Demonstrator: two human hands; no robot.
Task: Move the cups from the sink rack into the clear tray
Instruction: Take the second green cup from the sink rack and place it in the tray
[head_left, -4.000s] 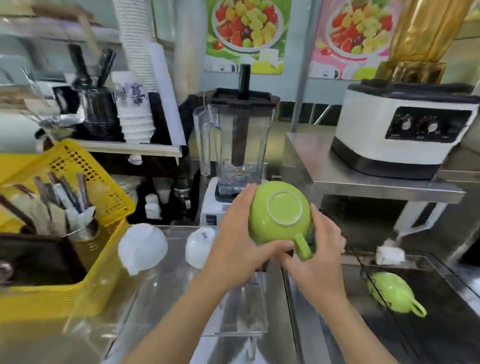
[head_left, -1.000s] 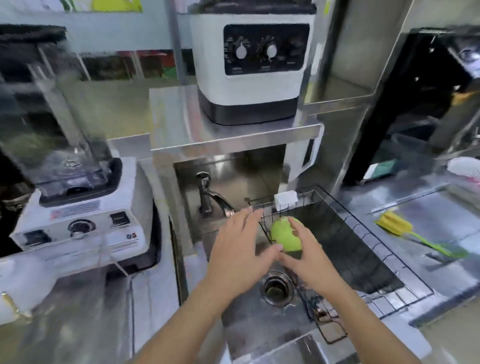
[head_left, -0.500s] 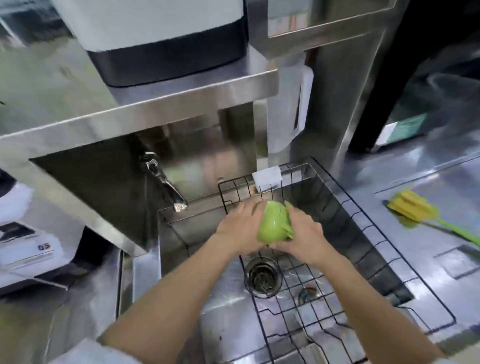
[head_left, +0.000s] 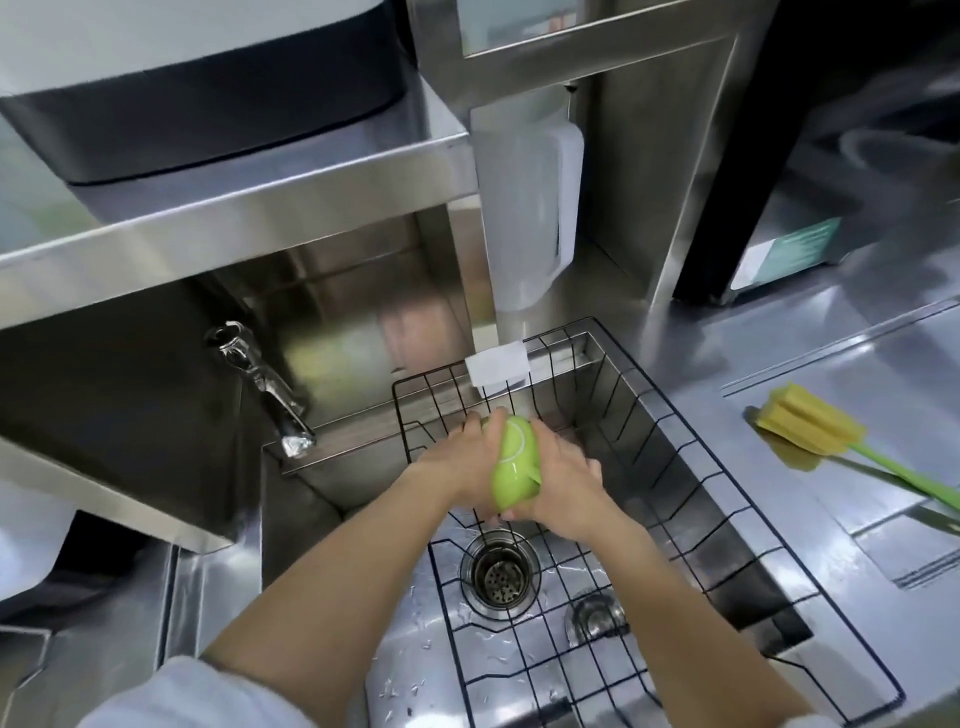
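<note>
A green cup (head_left: 513, 467) is held upside down between both hands, its base turned up and away from me, over the black wire sink rack (head_left: 675, 493). My left hand (head_left: 460, 467) wraps its left side. My right hand (head_left: 563, 480) closes on its right side by the handle. I see no other cup in the rack. The clear tray is out of view.
The rack sits in a steel sink with a drain (head_left: 500, 574) below the hands and a tap (head_left: 270, 395) at the back left. A yellow sponge brush (head_left: 810, 434) lies on the right counter. A steel shelf (head_left: 234, 208) carrying an appliance overhangs the sink.
Four seconds ago both hands held a green cup near the blender on the left. The view has swung right and down to the sink, and both hands have closed on the cup lying in the rack.
</note>
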